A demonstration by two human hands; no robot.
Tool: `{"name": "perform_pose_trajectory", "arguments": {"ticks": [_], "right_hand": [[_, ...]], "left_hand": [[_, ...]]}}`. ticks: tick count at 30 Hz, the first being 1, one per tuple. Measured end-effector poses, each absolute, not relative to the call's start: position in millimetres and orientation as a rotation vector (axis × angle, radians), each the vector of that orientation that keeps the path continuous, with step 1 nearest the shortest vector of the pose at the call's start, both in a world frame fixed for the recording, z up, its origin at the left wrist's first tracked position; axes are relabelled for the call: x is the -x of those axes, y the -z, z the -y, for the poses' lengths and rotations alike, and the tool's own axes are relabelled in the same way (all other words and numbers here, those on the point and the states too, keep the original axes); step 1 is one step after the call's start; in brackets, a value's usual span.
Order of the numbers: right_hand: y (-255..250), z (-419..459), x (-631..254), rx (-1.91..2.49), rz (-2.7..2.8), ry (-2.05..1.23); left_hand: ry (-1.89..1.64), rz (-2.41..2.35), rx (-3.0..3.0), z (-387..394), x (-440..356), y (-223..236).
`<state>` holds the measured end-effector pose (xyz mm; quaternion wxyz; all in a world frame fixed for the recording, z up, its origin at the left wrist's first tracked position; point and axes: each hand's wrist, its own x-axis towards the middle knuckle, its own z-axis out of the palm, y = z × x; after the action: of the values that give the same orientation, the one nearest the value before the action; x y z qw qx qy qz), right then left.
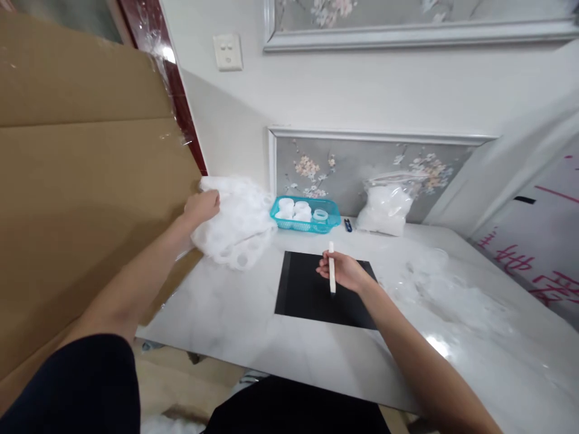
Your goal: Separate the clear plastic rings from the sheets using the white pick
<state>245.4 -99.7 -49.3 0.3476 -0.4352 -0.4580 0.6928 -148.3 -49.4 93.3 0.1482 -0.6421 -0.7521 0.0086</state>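
Above a mat [303, 292], right fingers [324, 266] grasp a stick [332, 278]; left fingers [216, 202] clench a bag [239, 217].

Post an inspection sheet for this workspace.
Surface: white marble-patterned tabletop, glare at right.
Things: slim white stick-shaped tool above black rectangular mat; bulky white translucent bundle.
Clutter: teal plastic basket holding white round containers; clear bag with white contents; small dark-blue item; translucent plastic at right.
Hands: left hand closed at bundle's edge, grip unclear; right hand holds tool.
Cables: nothing seen.
Surroundings: brown cardboard left; floral panel behind.
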Motion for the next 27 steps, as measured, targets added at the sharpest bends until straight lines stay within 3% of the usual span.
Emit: {"name": "perform_pose_trajectory", "arguments": {"ticks": [4,11,15,20,27], "right_hand": [[38,93,-195,0.910,0.895,-2.080],[32,65,-84,1.067,1.083,-1.977],[45,70,-58,1.227,1.170,-1.879],[59,79,-60,1.298,1.266,-1.865],[48,73,-43,1.232,1.303,-1.740]], "left_hand": [[-0.026,2.212,1.902,76,149,-54],[0.187,2.189,1.811,111,124,5],[0.068,2.175,1.920,127,111,33],[0.046,2.154,2.047,134,116,40],[0.480,2.378,1.842,125,135,30]]}}
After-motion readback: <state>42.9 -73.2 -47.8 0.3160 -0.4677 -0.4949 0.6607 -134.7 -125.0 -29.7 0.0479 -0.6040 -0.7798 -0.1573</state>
